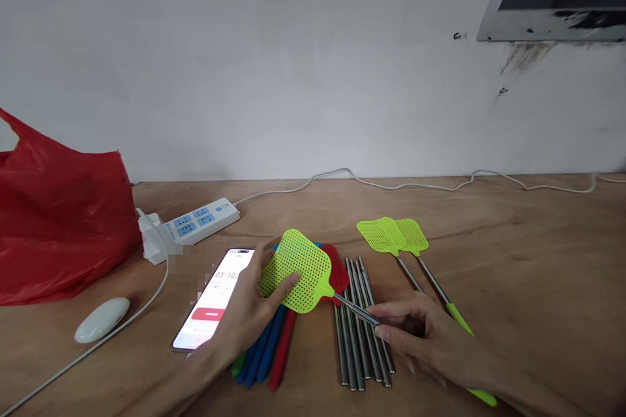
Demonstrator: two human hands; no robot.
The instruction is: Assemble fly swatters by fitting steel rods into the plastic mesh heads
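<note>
My left hand (259,293) grips the yellow-green perforated head of a fly swatter (303,267), thumb on top. At the other end, my right hand (420,332) pinches its metal rod (359,311) between thumb and fingers. Several loose metal rods (362,352) lie side by side on the table below. A red swatter head (337,267) shows partly behind the held one. Blue handles (267,352), a red handle (282,352) and a bit of green lie under my left hand. Two yellow-green fly swatters (381,234) with rods rest to the right, partly hidden by my right hand.
A lit phone (215,303) lies left of my left hand. Beyond it are a white power strip (205,224), a white oval device (102,320) and a red plastic bag (63,221). A white cable (405,186) runs along the wall (293,64).
</note>
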